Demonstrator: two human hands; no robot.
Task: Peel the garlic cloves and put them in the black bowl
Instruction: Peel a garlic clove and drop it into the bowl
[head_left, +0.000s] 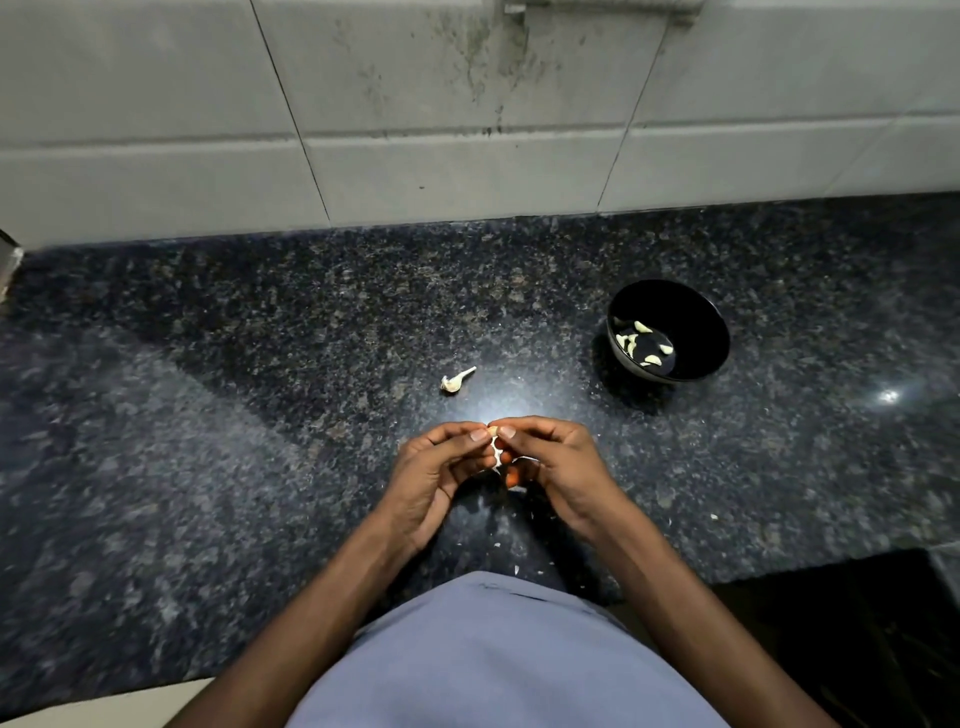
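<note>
- The counter (260, 415) was dark speckled stone; work took place near the middle of its front edge, with a tiled wall (415, 130) along the back edge.
- The black bowl (696, 312) stood toward the right end of the counter, apart from both hands, with several peeled cloves (644, 343) in it.
- The left hand (434, 478) curled its fingers around the garlic clove (492, 431) and steadied it.
- The right hand (558, 467) pinched the same clove at its tip; a strip of skin (497, 453) hung between the hands.
- Recommended practice: keep the left grip firm but light to avoid bruising, and draw the skin away in one strip.
- A bare garlic stem (457, 381) lay just beyond the hands.
- Small skin flakes (517, 569) lay at the front edge.
</note>
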